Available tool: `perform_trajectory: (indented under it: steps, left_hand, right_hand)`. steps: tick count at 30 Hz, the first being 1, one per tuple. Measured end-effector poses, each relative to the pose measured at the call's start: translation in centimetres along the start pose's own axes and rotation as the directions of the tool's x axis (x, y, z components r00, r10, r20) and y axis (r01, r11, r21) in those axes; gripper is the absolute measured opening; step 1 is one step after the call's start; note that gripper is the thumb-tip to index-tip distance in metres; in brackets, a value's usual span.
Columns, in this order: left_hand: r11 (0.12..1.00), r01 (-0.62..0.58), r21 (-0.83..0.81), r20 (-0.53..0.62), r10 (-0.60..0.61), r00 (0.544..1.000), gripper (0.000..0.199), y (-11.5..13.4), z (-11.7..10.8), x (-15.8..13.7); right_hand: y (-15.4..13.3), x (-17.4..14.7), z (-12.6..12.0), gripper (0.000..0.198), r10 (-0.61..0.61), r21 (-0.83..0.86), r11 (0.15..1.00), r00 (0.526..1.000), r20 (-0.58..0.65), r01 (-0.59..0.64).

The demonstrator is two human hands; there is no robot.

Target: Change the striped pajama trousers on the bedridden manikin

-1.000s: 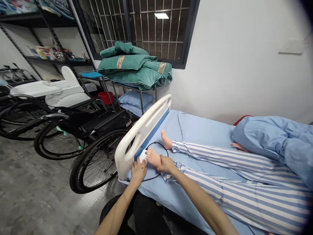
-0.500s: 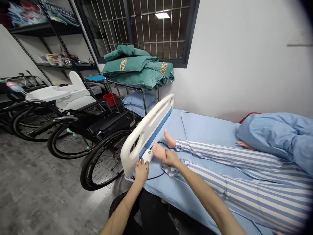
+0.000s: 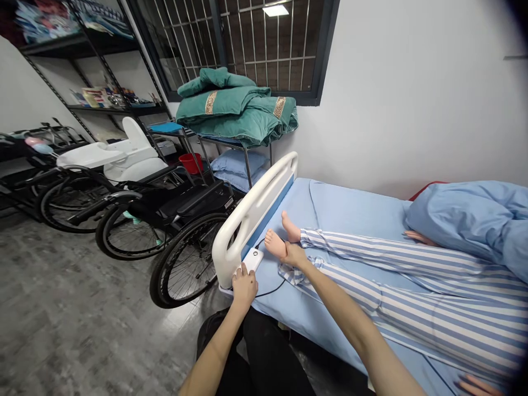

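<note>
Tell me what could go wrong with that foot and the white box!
The right hand holds the foot near the ankle; if that grip slipped, the foot might bump the white box under the left hand's fingers. Also, the black cable runs close to the striped trouser leg, so it could snag.

- The near foot (image 3: 275,243), earlier crowding the white box (image 3: 253,259), now lies just apart from it — sheet (image 3: 265,270) shows between.
- Right hand (image 3: 294,255) is farther from the box too — along with that foot.
</note>
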State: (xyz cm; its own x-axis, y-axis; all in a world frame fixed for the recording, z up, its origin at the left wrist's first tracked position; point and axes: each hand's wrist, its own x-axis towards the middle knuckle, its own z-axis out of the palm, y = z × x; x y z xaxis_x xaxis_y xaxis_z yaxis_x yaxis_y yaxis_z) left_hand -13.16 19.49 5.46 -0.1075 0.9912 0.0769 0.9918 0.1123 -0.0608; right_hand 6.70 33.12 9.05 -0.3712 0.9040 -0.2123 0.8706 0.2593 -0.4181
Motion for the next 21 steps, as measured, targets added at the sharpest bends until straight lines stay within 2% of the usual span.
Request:
perform_trajectory:
  steps: [4,6,9,11,14,18,19,21]
  left_hand:
    - [0.997,0.015,-0.074,-0.107,-0.023,0.994,0.035,1.2,0.8,-1.9]
    - [0.992,-0.025,-0.123,-0.212,-0.002,0.977,0.032,2.1,1.5,-3.5]
    - [0.953,-0.146,-0.264,-0.354,0.044,0.934,0.025,4.1,2.7,-5.5]
    - [0.876,-0.237,-0.420,-0.384,0.065,0.921,0.022,5.8,3.3,-5.8]
    - [0.699,-0.283,-0.656,-0.355,0.044,0.934,0.026,8.7,3.5,-4.1]
    - [0.507,-0.153,-0.848,-0.197,-0.033,0.980,0.045,12.3,3.4,-0.1]
    - [0.456,-0.106,-0.883,-0.135,-0.031,0.990,0.045,12.9,3.5,0.7]
    - [0.343,-0.015,-0.939,-0.014,0.006,1.000,0.037,13.4,3.6,2.0]
  right_hand:
    - [-0.2,-1.1,-0.2,0.065,0.007,-0.022,1.000,0.999,-0.041,-0.008]
    - [0.6,-2.3,0.0,0.064,-0.020,-0.045,0.999,0.990,-0.139,0.014]
    - [3.5,-5.3,0.7,0.054,-0.140,-0.083,0.990,0.924,-0.356,0.118]
    - [6.3,-8.0,1.1,0.045,-0.175,-0.076,0.984,0.862,-0.476,0.158]
    - [10.6,-13.1,1.7,0.037,-0.116,-0.021,0.991,0.772,-0.625,0.132]
    - [14.6,-21.4,4.5,0.030,-0.012,0.001,1.000,0.633,-0.774,0.021]
    - [15.2,-23.5,5.8,0.029,0.003,0.000,1.000,0.609,-0.793,-0.006]
    - [16.1,-27.5,8.7,0.028,0.051,0.027,0.998,0.608,-0.792,-0.049]
